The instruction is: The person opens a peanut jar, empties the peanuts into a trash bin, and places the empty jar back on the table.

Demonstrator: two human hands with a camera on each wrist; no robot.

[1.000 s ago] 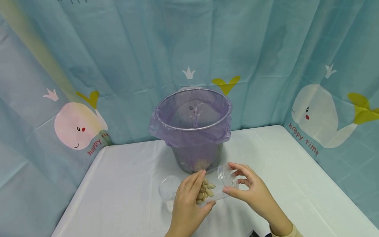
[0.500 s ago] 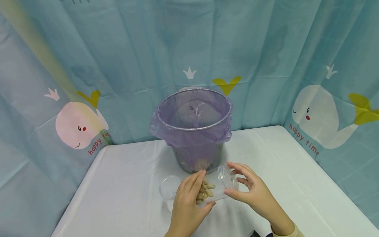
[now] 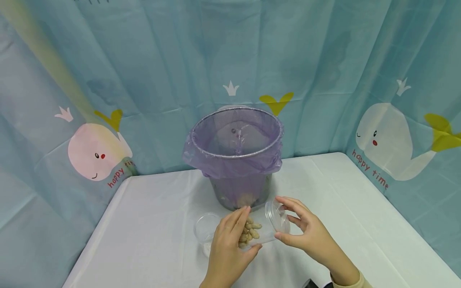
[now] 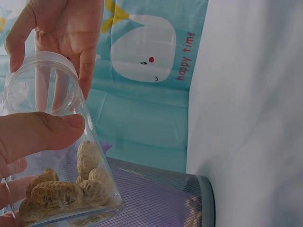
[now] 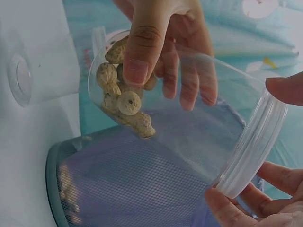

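A clear plastic jar [image 3: 264, 235] lies on its side in the air just in front of the basket, with several peanuts in the shell [image 3: 252, 232] at its closed end. My left hand [image 3: 250, 230] grips that end, thumb below and fingers over the top. My right hand [image 3: 280, 218] pinches the jar's ribbed rim end [image 5: 251, 146] between thumb and fingers. The right wrist view shows the peanuts [image 5: 123, 99] piled against the jar's bottom. I cannot tell whether a lid sits on the rim.
A mesh waste basket [image 3: 235, 160] lined with a purple bag stands behind the jar. A clear round lid-like piece [image 3: 206, 230] lies on the white tablecloth [image 3: 151, 224] left of my left hand. Whale-print curtains enclose the table.
My right hand's thumb and fingers have shifted slightly round the jar's rim end. The jar and my left hand have stayed put.
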